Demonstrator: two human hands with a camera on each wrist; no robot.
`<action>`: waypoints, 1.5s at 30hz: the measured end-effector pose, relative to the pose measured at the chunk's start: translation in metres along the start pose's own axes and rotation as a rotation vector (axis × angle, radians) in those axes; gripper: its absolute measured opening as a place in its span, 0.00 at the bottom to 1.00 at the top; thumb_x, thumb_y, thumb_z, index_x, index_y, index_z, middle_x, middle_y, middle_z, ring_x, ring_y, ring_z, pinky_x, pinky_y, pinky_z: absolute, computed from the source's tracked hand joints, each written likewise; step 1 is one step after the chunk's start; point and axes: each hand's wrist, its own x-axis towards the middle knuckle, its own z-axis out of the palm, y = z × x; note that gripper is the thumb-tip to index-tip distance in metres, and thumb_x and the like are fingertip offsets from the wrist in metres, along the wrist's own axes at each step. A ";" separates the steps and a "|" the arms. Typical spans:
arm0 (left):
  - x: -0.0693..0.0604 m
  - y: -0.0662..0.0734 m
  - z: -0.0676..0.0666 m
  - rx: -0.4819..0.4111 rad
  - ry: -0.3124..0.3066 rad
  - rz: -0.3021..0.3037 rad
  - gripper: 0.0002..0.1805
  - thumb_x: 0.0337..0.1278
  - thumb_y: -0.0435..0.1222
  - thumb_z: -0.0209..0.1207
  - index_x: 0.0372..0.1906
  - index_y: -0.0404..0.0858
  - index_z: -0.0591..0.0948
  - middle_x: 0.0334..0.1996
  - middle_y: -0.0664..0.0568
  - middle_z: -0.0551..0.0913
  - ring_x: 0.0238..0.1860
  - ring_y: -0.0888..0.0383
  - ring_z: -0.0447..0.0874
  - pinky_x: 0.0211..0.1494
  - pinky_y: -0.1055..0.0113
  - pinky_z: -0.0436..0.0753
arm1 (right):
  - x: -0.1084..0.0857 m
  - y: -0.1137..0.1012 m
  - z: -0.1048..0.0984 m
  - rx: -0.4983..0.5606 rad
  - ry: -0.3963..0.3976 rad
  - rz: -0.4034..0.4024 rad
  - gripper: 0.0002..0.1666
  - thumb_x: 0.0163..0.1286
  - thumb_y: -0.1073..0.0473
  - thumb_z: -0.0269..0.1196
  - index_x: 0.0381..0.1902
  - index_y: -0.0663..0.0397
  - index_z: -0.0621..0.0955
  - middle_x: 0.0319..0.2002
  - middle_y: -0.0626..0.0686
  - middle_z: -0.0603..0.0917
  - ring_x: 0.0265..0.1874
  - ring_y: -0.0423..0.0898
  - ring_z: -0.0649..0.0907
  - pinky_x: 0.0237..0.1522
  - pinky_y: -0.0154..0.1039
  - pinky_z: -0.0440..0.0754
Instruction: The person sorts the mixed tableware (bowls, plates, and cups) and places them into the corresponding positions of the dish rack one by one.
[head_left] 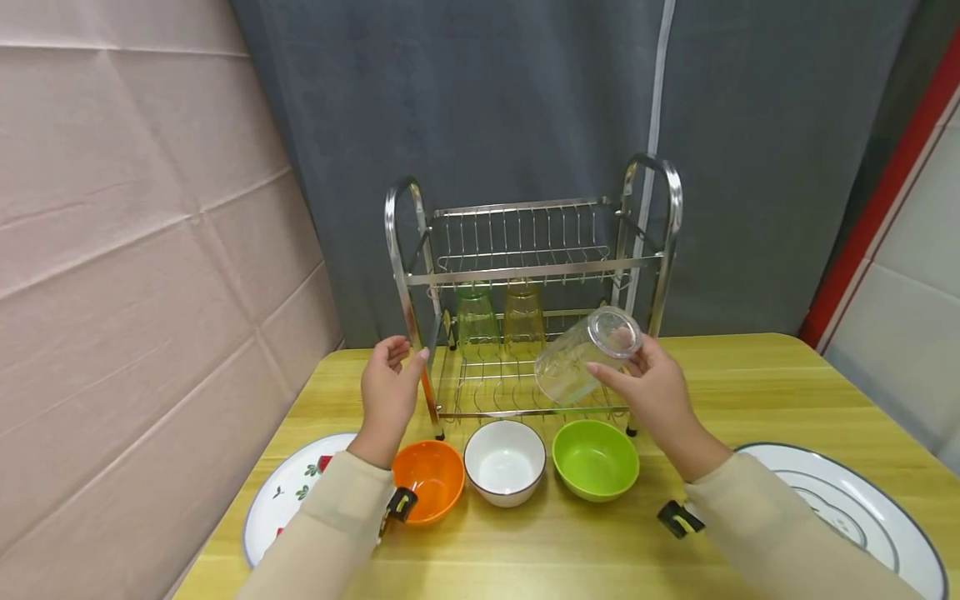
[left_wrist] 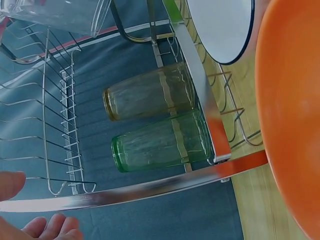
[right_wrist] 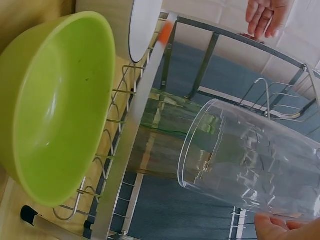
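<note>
Glass (head_left: 576,355) slants in right hand (head_left: 656,388), mouth down leftward.

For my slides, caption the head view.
Right hand holding a tilted clear cup at a dish rack with a green cup and yellow cup.

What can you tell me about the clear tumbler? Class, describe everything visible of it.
The clear tumbler is colourless and see-through, glass or clear plastic by its look, with a round base, patterned walls and a smooth band near its round rim. It seems to hold nothing. It is tilted upside down: in the head view the base faces up and right, the mouth down and left. The right hand grips it near the base, in front of the metal rack.
</note>
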 end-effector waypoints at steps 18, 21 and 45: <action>0.020 0.003 0.004 0.082 -0.017 -0.001 0.27 0.64 0.36 0.59 0.64 0.30 0.68 0.60 0.39 0.73 0.62 0.44 0.70 0.69 0.54 0.66 | 0.019 0.020 0.013 -0.066 0.020 0.064 0.47 0.62 0.51 0.69 0.71 0.63 0.60 0.68 0.64 0.67 0.68 0.59 0.66 0.67 0.49 0.65; 0.022 0.004 0.004 0.087 -0.026 -0.014 0.28 0.65 0.37 0.59 0.65 0.31 0.67 0.60 0.40 0.72 0.62 0.45 0.69 0.69 0.56 0.66 | 0.023 0.024 0.015 -0.088 0.022 0.078 0.47 0.62 0.51 0.69 0.71 0.62 0.61 0.68 0.64 0.66 0.68 0.60 0.65 0.67 0.51 0.65; 0.034 0.006 0.012 0.107 -0.047 -0.040 0.28 0.67 0.37 0.57 0.67 0.31 0.66 0.63 0.38 0.71 0.64 0.43 0.69 0.64 0.51 0.71 | 0.044 0.046 0.026 -0.276 0.023 0.112 0.41 0.64 0.52 0.67 0.67 0.66 0.64 0.62 0.67 0.72 0.62 0.63 0.71 0.61 0.57 0.71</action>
